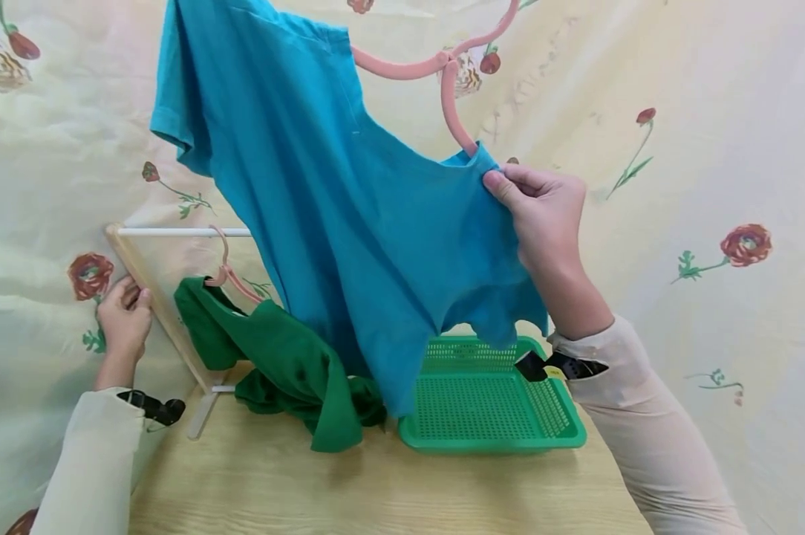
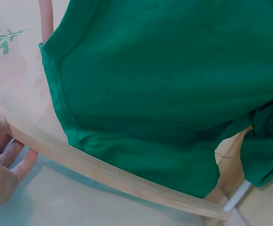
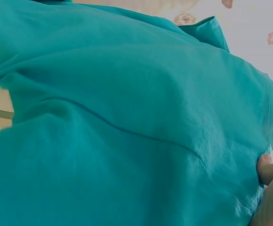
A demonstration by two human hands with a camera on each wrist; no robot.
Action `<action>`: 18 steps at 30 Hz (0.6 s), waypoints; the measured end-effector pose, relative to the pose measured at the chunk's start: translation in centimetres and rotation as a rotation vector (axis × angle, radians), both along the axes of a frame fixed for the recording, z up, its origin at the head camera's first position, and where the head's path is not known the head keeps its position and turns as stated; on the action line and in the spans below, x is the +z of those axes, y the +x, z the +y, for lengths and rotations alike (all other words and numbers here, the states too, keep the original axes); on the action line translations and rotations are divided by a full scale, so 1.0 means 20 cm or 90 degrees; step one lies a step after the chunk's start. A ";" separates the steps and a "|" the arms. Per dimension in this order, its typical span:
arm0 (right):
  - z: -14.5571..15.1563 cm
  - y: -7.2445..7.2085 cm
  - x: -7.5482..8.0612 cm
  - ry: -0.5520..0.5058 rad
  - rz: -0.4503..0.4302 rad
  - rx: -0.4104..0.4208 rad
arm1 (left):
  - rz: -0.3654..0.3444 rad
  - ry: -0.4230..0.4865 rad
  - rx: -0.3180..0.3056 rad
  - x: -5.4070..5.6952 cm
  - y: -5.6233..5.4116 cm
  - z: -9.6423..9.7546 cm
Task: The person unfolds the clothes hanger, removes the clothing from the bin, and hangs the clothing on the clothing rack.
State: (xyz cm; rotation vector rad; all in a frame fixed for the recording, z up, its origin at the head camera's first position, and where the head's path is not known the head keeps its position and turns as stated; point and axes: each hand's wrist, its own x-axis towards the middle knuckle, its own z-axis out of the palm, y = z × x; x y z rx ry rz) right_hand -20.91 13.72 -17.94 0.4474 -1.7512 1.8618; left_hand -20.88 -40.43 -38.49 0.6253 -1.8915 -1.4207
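A blue T-shirt (image 1: 376, 193) hangs tilted on a pink hanger (image 1: 402, 68), spread across the middle of the head view. My right hand (image 1: 549, 212) pinches its shoulder beside the neckline, with the hanger's arm running inside the cloth there. In the right wrist view the thumb (image 3: 268, 168) presses on the shirt's edge. At the left, my left hand (image 1: 125, 319) grips the wooden side post (image 1: 168, 319) of a small clothes rack. A green garment (image 1: 275, 349) hangs from the rack's white bar (image 1: 168, 232) on another pink hanger (image 1: 225, 256).
A green plastic basket (image 1: 489, 446) stands on the wooden table (image 1: 402, 498), partly covered by the blue shirt's hem. The shirt also hides the rack's right part. Flower-patterned cloth (image 1: 710, 178) hangs behind and at both sides.
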 end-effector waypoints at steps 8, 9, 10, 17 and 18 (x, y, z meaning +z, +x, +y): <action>0.02 -0.11 -0.14 0.072 -0.049 -0.004 | 0.013 -0.035 0.002 -0.02 0.01 0.02; 0.02 -0.13 -0.17 0.079 -0.053 -0.005 | 0.014 -0.037 0.003 -0.02 0.01 0.02; 0.02 -0.14 -0.19 0.086 -0.054 -0.005 | 0.013 -0.036 0.004 -0.02 0.01 0.02; 0.02 -0.21 -0.33 0.158 -0.078 -0.013 | -0.001 -0.029 0.002 -0.03 0.01 0.02; 0.03 -0.21 -0.34 0.165 -0.083 -0.013 | -0.003 -0.028 0.001 -0.03 0.02 0.02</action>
